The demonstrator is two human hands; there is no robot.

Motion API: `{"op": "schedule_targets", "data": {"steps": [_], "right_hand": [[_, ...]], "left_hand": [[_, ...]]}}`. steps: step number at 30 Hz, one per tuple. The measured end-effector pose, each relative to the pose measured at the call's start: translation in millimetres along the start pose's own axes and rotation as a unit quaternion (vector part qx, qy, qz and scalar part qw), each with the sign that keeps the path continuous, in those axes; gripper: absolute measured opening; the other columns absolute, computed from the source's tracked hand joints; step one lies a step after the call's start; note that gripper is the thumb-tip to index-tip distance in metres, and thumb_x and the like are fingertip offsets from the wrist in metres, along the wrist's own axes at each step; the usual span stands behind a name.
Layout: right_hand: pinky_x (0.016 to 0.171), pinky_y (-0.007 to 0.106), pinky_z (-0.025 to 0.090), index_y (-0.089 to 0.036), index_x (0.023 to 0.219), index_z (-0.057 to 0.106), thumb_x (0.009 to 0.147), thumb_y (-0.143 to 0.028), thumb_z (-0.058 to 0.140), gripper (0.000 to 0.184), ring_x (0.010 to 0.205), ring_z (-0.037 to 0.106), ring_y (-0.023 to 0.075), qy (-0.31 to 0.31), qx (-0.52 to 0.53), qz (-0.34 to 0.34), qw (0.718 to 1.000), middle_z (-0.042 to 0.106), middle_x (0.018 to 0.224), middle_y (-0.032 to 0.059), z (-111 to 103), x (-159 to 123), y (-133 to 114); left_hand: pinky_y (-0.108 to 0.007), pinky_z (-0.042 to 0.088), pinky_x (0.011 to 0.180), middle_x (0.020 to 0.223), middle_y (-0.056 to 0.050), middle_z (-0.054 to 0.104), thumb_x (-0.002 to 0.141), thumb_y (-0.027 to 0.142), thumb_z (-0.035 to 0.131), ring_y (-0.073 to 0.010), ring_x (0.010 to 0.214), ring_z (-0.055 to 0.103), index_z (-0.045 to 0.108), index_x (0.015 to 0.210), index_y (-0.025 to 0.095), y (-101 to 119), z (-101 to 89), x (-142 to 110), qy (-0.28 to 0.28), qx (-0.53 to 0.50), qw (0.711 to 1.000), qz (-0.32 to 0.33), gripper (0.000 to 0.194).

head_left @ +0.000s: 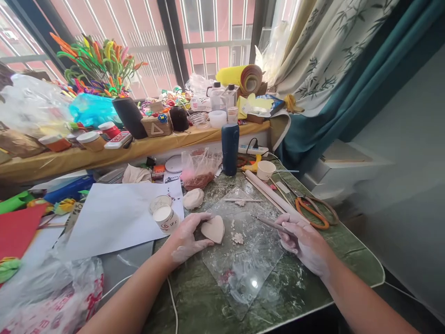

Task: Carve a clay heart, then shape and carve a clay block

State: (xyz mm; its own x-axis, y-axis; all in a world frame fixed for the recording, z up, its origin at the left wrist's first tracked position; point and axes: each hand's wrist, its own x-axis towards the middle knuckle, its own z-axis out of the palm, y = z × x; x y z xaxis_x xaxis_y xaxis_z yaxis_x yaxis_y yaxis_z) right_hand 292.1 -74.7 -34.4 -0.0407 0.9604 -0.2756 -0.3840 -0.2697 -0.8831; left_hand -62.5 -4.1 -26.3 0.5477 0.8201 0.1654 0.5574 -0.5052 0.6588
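A: Left hand (187,239) clasps the pale heart (214,229) between thumb and fingers, likely to steady it!

B: Where's that heart?

A: At the clear sheet's (245,260) left side. Right hand (303,241) grips a thin tool (270,223), tip pointing inward, apparently for control, well apart from the heart.

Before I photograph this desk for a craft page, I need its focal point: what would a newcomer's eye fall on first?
Probably the vivid bundle of fuzzy stems at the upper left, against the window. Next, the pale heart-shaped piece near the middle, with the left grip at its left side and the right grip holding a slim tool farther right. The yellow roll by the window also stands out.
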Motion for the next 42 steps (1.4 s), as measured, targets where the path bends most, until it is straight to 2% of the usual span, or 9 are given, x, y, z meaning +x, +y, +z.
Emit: {"op": "schedule_targets", "data": {"steps": [6, 11, 17, 24, 28, 31, 35, 38, 42], "right_hand": [[0.044, 0.021, 0.021, -0.017, 0.089, 0.068, 0.075, -0.05, 0.086, 0.041, 0.045, 0.035, 0.0054, -0.088, -0.111, 0.015, 0.99, 0.047, 0.057, -0.0066, 28.3, 32.7, -8.6], [0.042, 0.021, 0.021, -0.019, 0.094, 0.068, 0.078, -0.055, 0.082, 0.042, 0.045, 0.035, 0.0068, -0.045, -0.106, -0.009, 0.993, 0.049, 0.058, -0.0058, 55.2, 58.4, 3.0], [0.044, 0.023, 0.028, -0.021, 0.101, 0.072, 0.082, -0.047, 0.082, 0.033, 0.05, 0.04, 0.0095, -0.049, -0.075, -0.026, 0.996, 0.052, 0.062, -0.0037, 49.5, 56.9, 7.7], [0.045, 0.023, 0.03, -0.021, 0.104, 0.072, 0.086, -0.048, 0.077, 0.033, 0.05, 0.04, 0.0091, -0.046, -0.092, -0.038, 0.994, 0.054, 0.064, -0.0032, 50.4, 57.0, 7.6], [0.05, 0.025, 0.038, -0.023, 0.125, 0.068, 0.092, -0.048, 0.068, 0.042, 0.056, 0.048, 0.0113, -0.028, -0.144, -0.062, 0.987, 0.063, 0.077, 0.0003, 51.3, 55.6, 6.6], [0.067, 0.031, 0.051, -0.023, 0.133, 0.066, 0.096, -0.044, 0.06, 0.043, 0.072, 0.06, 0.0168, 0.004, -0.265, -0.095, 0.959, 0.07, 0.092, 0.0047, 50.8, 42.2, 0.7], [0.093, 0.04, 0.053, -0.025, 0.125, 0.071, 0.098, -0.039, 0.053, 0.035, 0.102, 0.069, 0.0259, 0.026, -0.414, -0.146, 0.898, 0.075, 0.109, 0.0076, 46.5, 14.1, -1.2], [0.099, 0.044, 0.053, -0.027, 0.12, 0.074, 0.098, -0.04, 0.054, 0.032, 0.114, 0.068, 0.0295, 0.014, -0.476, -0.186, 0.86, 0.075, 0.12, 0.0081, 43.2, 2.9, 4.8], [0.103, 0.049, 0.051, -0.029, 0.128, 0.071, 0.102, -0.037, 0.05, 0.034, 0.115, 0.067, 0.0297, -0.037, -0.553, -0.234, 0.799, 0.076, 0.122, 0.0077, 43.8, 6.8, 12.4]], "left_hand": [[-0.047, 0.052, 0.106, 0.135, -0.011, 0.063, 0.076, 0.035, 0.087, -0.0293, 0.124, 0.061, 0.051, 0.142, 0.027, 5.8, -4.8, 2.3, -0.025, -0.029, 0.999, 0.0, 0.075], [-0.05, 0.053, 0.1, 0.123, -0.012, 0.067, 0.072, 0.037, 0.088, -0.0321, 0.114, 0.062, 0.059, 0.13, 0.022, 21.0, 0.9, 1.1, -0.007, 0.036, 0.999, -0.005, 0.066], [-0.048, 0.046, 0.112, 0.139, -0.012, 0.061, 0.077, 0.02, 0.075, -0.0307, 0.129, 0.057, 0.045, 0.145, 0.024, 20.7, 4.8, -0.7, 0.0, 0.039, 0.998, 0.054, 0.075], [-0.05, 0.052, 0.096, 0.116, -0.011, 0.067, 0.076, 0.031, 0.076, -0.0322, 0.108, 0.062, 0.056, 0.127, 0.021, 32.8, 12.8, 2.8, 0.027, 0.103, 0.994, -0.013, 0.056], [-0.056, 0.045, 0.106, 0.134, -0.017, 0.061, 0.079, 0.034, 0.074, -0.0373, 0.124, 0.056, 0.05, 0.139, 0.017, 41.6, 20.5, 2.9, 0.034, 0.152, 0.988, -0.023, 0.067], [-0.053, 0.041, 0.113, 0.143, -0.014, 0.058, 0.079, 0.031, 0.074, -0.035, 0.132, 0.053, 0.046, 0.145, 0.02, 40.8, 18.9, 4.0, 0.002, 0.146, 0.989, 0.011, 0.072], [-0.055, 0.044, 0.106, 0.126, -0.012, 0.066, 0.077, 0.042, 0.077, -0.0359, 0.119, 0.058, 0.055, 0.133, 0.02, 39.6, 17.4, 7.0, 0.026, 0.185, 0.982, -0.032, 0.065], [-0.06, 0.044, 0.103, 0.126, -0.015, 0.064, 0.079, 0.046, 0.075, -0.0389, 0.117, 0.057, 0.056, 0.132, 0.018, 39.8, 19.9, 7.9, 0.049, 0.223, 0.971, -0.071, 0.063], [-0.061, 0.042, 0.11, 0.148, -0.016, 0.052, 0.083, 0.044, 0.073, -0.0399, 0.133, 0.05, 0.051, 0.139, 0.02, 34.7, 15.2, 3.7, 0.03, 0.194, 0.98, -0.022, 0.065]]}}
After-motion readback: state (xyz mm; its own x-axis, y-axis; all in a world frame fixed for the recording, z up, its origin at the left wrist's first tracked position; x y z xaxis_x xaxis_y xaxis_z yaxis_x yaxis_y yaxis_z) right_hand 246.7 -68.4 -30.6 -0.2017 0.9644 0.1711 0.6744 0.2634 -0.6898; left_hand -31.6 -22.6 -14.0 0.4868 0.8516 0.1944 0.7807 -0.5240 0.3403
